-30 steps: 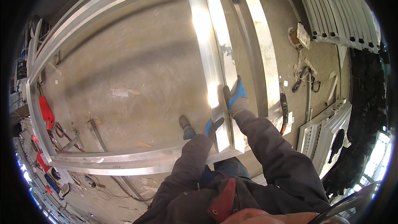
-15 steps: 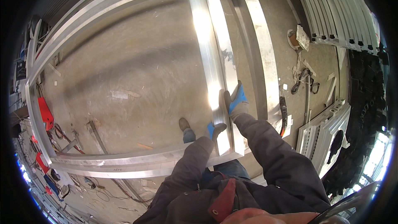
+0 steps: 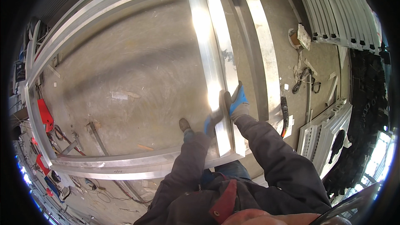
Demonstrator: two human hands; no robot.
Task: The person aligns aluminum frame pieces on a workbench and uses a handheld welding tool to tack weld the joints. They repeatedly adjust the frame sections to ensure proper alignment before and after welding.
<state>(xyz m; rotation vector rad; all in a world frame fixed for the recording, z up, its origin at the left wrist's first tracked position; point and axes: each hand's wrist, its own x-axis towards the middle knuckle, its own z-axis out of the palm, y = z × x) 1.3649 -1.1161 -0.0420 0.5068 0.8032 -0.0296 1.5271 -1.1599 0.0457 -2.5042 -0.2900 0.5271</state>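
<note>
Two long silvery metal bars lie side by side, running away from me: a left bar (image 3: pixel 206 54) and a right bar (image 3: pixel 225 50). My right hand (image 3: pixel 238 104), in a blue and grey glove, is closed over the right bar, thumb on its top and fingers along its right side. At the left bar's left edge is my left hand (image 3: pixel 211 124), gloved alike and smeared by motion; its fingers are partly hidden. Both bars' near ends rest by the near rail (image 3: pixel 125 167) of a large metal frame.
Another wide bar (image 3: pixel 266 54) lies to the right. Further right are stacked metal profiles (image 3: pixel 333 8), a black strap (image 3: pixel 303 80) and pale metal panels (image 3: pixel 325 135). Red tools (image 3: pixel 46 115) stand at the left. Scraps (image 3: pixel 121 95) lie on the floor inside the frame.
My left hand has moved forward along the left bar, away from its near end. My right hand stays on the right bar, and the bars look nearly unmoved.
</note>
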